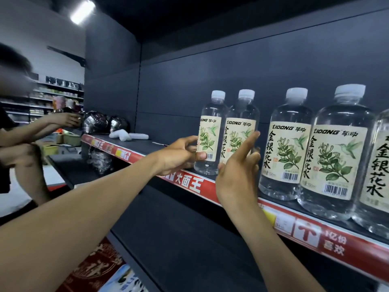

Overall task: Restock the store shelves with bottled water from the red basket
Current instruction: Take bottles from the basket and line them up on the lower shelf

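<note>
Step in hand, as judged: lining up the end bottle of the row. Left hand grips the leftmost bottle low on its label, thumb in front, fingers curled behind. The forearm reaches in long from lower left, wrist about level. That bottle stands upright near the front edge of the shelf, just beside the second bottle; cannot tell if they touch. Right hand is unclenched, fingers straight, index raised, laid against the second bottle, forearm rising from below. 3 more bottles stand rightward along the same edge. To do it well: seat the base flat, label outward, flush with its neighbours, and steady the second bottle while letting go. Red basket not in view.
</note>
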Demonstrator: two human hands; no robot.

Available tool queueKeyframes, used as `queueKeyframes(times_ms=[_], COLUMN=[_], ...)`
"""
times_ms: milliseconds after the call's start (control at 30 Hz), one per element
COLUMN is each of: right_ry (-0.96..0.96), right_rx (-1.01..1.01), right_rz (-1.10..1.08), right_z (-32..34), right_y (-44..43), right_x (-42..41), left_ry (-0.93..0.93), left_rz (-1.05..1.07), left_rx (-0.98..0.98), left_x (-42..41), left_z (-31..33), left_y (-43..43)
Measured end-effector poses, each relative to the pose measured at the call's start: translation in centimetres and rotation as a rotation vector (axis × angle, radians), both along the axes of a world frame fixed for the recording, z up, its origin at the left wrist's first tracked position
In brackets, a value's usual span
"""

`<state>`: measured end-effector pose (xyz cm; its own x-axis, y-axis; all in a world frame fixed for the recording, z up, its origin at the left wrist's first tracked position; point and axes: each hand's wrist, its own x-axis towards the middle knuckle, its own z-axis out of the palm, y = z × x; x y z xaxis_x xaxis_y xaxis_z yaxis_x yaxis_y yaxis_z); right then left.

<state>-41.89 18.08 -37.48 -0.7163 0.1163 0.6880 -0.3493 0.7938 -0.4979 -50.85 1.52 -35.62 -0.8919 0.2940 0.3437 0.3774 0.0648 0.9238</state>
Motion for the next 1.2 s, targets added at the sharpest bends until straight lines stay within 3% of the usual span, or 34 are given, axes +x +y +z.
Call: queueKeyframes(times_ms=[200, 467, 533, 633, 733, 867, 967, 1200], right_ry=[-0.012, -0.025, -0.037, -0.081, -0.130, -0.207, -0.279, -0.416], right_rx=[0.062, 0.236, 0.273, 0.311, 0.339, 0.378, 0.442, 0.623], right_rz=[-0.041, -0.003, 0.024, 0.091, 0.149, 0.273, 0.395, 0.730], right_z=[-0.2, -3.3, -3.9, -4.8, -6.2, -10.3, -14.7, -26.2], right_y=[-0.3, -2.2, -2.4, -2.9, -4.3, -7.8, -11.7, -19.6], right_x=[1.1, 5.1, 6.1, 7.4, 9.1, 12.5, 15.9, 23.8], left_ry=[0.008, 0.209, 0.281, 0.445, 0.501, 0.394, 0.291, -0.305], left_rz=[-0.041, 0.245, 0.365, 0.626, 0.743, 0.846, 0.916, 0.976], left_rx=[-0.006, -0.204, -0.362, -0.806, -1.070, -1.320, -1.394, -1.379], left_x=[0.8, 5.9, 7.8, 11.5, 16.8, 25.6, 32.4, 47.0], left_z=[-0.3, -1.0, -1.6, -3.2, -6.0, -11.6, -17.0, -30.9], left_y=[0.5, 1.7, 1.3, -0.4, -3.0, -7.3, -11.5, -18.8])
